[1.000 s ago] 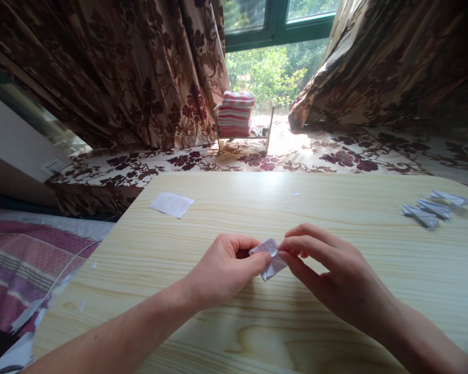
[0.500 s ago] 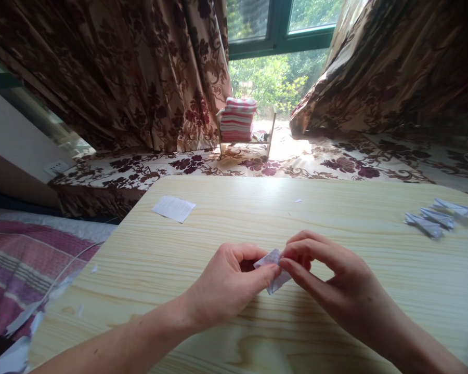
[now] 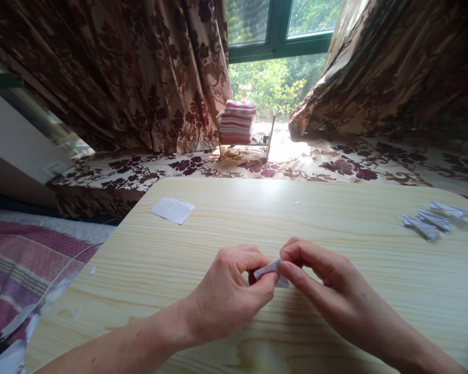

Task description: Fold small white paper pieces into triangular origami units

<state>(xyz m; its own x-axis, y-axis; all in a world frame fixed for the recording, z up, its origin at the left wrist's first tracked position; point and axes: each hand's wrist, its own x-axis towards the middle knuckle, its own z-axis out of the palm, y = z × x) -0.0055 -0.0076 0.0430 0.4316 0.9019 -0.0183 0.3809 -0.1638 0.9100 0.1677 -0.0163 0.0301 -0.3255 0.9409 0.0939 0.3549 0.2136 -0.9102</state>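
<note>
folded paper [image 3: 265, 269]: visible face reduced

the broad face shown earlier now presents as a narrow band. the fingers of the right hand [image 3: 343, 293] are bent further, and the gap between thumb and forefinger has narrowed.

We're inside a home here! Flowered curtains [image 3: 152, 78] frame a window [image 3: 276, 44]; striped bedding [image 3: 23, 265] spreads at left.

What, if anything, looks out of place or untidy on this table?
Tiny white scraps lie loose on the table, one toward its far edge, others near its left edge; they look stray, apart from the three folded papers.
</note>
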